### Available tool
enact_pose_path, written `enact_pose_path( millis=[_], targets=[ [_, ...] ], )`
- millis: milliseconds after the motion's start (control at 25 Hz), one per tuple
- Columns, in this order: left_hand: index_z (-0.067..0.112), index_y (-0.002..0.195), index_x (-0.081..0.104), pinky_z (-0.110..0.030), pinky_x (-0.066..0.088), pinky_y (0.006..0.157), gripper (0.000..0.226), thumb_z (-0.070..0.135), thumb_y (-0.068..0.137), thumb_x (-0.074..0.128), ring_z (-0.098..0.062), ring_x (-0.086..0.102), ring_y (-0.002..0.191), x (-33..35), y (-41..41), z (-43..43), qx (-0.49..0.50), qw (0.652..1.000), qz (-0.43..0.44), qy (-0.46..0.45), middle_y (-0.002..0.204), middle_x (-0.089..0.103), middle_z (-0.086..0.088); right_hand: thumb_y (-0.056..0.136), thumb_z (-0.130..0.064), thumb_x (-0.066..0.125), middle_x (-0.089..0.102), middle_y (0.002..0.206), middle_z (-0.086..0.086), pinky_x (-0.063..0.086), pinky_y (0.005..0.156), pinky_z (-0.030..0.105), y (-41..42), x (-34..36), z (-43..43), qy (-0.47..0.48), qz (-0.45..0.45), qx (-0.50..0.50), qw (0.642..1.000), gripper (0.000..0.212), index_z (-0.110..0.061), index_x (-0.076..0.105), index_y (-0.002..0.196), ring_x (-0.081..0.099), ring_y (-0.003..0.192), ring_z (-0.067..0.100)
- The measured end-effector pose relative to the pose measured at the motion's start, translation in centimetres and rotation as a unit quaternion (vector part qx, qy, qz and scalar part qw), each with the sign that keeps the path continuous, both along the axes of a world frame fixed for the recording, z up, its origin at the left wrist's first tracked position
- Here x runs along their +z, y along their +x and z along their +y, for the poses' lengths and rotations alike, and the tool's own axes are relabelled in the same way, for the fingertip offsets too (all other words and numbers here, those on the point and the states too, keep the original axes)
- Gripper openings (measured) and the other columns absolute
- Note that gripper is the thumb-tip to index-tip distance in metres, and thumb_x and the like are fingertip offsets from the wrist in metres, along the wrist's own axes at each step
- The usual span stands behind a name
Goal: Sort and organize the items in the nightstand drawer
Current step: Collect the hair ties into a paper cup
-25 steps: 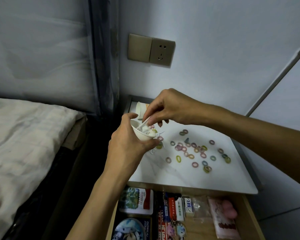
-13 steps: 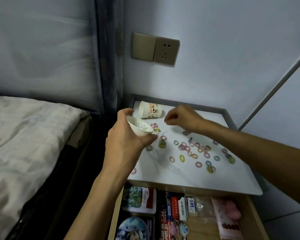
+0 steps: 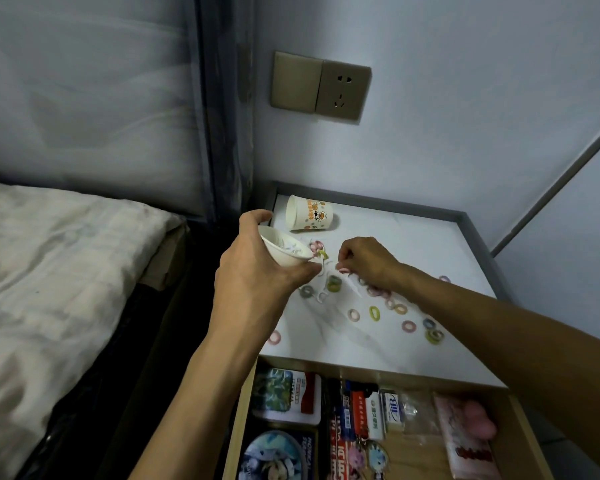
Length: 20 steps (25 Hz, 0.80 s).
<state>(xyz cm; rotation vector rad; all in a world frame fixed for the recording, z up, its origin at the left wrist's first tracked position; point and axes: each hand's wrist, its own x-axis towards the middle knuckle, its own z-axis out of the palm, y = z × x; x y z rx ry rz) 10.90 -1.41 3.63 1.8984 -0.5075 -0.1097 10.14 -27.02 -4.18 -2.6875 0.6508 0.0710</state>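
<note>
The right hand (image 3: 364, 261) has dropped from the tilted paper cup (image 3: 284, 251), fingers now pinching a floss pick (image 3: 352, 284) on the tabletop (image 3: 378, 344); the left hand (image 3: 257, 275) still grips the cup.

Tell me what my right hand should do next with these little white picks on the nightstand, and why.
Probably lift the white pick your right hand is pinching and drop it into the small white cup your left hand holds tilted beside it. The cup already holds similar white picks, and at least one more lies loose among the hair ties on the nightstand top.
</note>
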Motion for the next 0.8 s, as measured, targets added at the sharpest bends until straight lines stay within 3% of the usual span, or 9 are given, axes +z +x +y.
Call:
enact_pose_path(
  millis=[80,240,360,520,600,720,800],
  targets=[
    [0.031,0.134,0.042,-0.038,0.055,0.087,0.084,0.035,0.064,0.088,-0.015,0.061,0.102,0.1,-0.1,0.0,0.001,1.000,0.001,-0.001,0.113,0.062,0.005,0.091,-0.016,0.068,0.064,0.081,-0.002,0.042,0.065,0.024,-0.8,0.5,-0.7,0.009,-0.011,-0.017,1.000,0.008,-0.014,0.062,0.085,0.058,0.073,0.011],
    [0.031,0.134,0.042,-0.038,0.055,0.087,0.085,0.035,0.064,0.089,-0.016,0.062,0.101,0.1,-0.2,-0.1,0.001,1.000,0.007,-0.004,0.114,0.062,0.003,0.091,-0.013,0.067,0.068,0.073,0.002,0.042,0.055,0.011,-1.8,1.9,-1.4,0.075,-0.058,-0.058,0.994,0.008,-0.011,0.062,0.084,0.065,0.067,0.012],
    [0.030,0.135,0.041,-0.037,0.055,0.088,0.085,0.035,0.065,0.089,-0.016,0.061,0.102,0.2,-0.3,-0.3,-0.002,1.000,0.009,-0.005,0.114,0.059,0.005,0.089,-0.012,0.070,0.070,0.069,0.005,0.048,0.059,0.018,-2.4,2.8,-1.1,0.085,-0.070,-0.100,0.989,0.010,-0.009,0.066,0.081,0.067,0.060,0.013],
    [0.030,0.136,0.041,-0.038,0.057,0.085,0.085,0.034,0.065,0.088,-0.017,0.061,0.099,0.3,-0.4,-0.6,-0.007,1.000,0.013,-0.009,0.111,0.057,0.007,0.083,-0.015,0.073,0.071,0.061,0.009,0.058,0.065,0.029,-3.1,2.6,0.1,0.046,-0.003,-0.148,0.988,0.018,-0.001,0.073,0.072,0.069,0.054,0.019],
    [0.030,0.136,0.041,-0.033,0.057,0.083,0.085,0.033,0.066,0.088,-0.016,0.061,0.098,0.3,-0.5,-0.7,-0.007,1.000,0.015,-0.009,0.109,0.055,0.008,0.080,-0.022,0.079,0.071,0.061,0.011,0.058,0.060,0.031,-2.9,2.0,1.1,0.041,0.015,-0.167,0.985,0.026,0.000,0.070,0.070,0.065,0.048,0.021],
    [0.030,0.136,0.040,-0.028,0.054,0.080,0.085,0.034,0.066,0.088,-0.014,0.059,0.098,0.4,-0.6,-0.6,-0.009,1.000,0.009,-0.008,0.108,0.053,0.009,0.073,-0.041,0.085,0.071,0.078,0.009,0.050,0.058,0.027,-2.5,1.4,1.8,-0.015,0.027,-0.163,0.986,0.041,-0.010,0.058,0.071,0.068,0.068,0.025],
    [0.030,0.135,0.041,-0.030,0.055,0.081,0.084,0.034,0.066,0.088,-0.014,0.059,0.098,0.3,-0.5,-0.5,-0.007,1.000,0.011,-0.010,0.109,0.054,0.009,0.074,-0.045,0.082,0.069,0.091,0.009,0.043,0.063,0.027,-2.4,1.7,2.1,-0.051,0.052,-0.156,0.985,0.045,-0.012,0.054,0.081,0.067,0.085,0.028]
  ],
)
